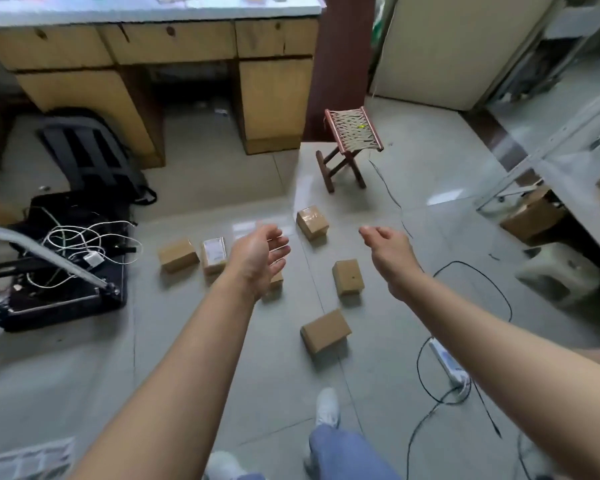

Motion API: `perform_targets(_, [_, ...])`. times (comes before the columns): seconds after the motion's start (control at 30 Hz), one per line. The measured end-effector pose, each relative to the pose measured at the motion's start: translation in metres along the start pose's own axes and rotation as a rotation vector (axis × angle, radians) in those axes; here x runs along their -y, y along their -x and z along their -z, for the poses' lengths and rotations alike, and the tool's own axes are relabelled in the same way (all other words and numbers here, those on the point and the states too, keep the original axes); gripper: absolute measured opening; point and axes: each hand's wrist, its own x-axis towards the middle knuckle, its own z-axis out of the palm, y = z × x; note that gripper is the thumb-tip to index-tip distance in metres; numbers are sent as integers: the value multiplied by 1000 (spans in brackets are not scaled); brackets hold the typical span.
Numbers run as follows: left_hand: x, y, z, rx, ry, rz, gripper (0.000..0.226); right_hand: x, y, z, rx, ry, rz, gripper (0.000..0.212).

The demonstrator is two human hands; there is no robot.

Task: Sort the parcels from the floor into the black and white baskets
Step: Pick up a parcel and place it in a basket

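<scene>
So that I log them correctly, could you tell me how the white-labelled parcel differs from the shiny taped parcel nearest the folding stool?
The white-labelled parcel carries a white label on top; the taped parcel shows glossy tape and no visible label. The white-labelled parcel sits beside a plain parcel, left of the left hand; the taped parcel lies alone, farther off. Both are small brown boxes on the floor, untouched.

Both bare arms stretched forward, left grip (pixel 262 252) loose, fingers relaxed, right grip (pixel 388 251) loosely curled, empty
</scene>
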Motion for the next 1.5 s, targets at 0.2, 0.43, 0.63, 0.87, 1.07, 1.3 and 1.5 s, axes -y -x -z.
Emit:
perform_targets(0.2, [77, -95, -37, -86, -32, 159, 22, -85, -84, 13, 27, 77, -159, 46])
perform_targets(0.43, [196, -210, -29, -228, -180, 328, 24, -217, -164, -18, 68, 121, -391, 44])
perform_targets(0.63, [318, -316, -5, -258, -303, 466, 22, -351, -233, -69, 90, 173, -500, 52])
perform_targets(0.87, [438, -420, 19, -292, -353, 572, 13, -494, -297, -135, 182, 194, -548, 55])
perform_targets(1.07, [508, -474, 34, -267, -222, 599, 27, -598, -341, -174, 268, 194, -552, 79])
perform_targets(1.3, [506, -483, 43, -291, -43, 583, 31, -595, -344, -183, 240, 90, -612, 57])
perform_targets(1.5, [402, -432, 39, -370, -29, 454, 39, -482, -322, -164, 93, 5, -557, 48])
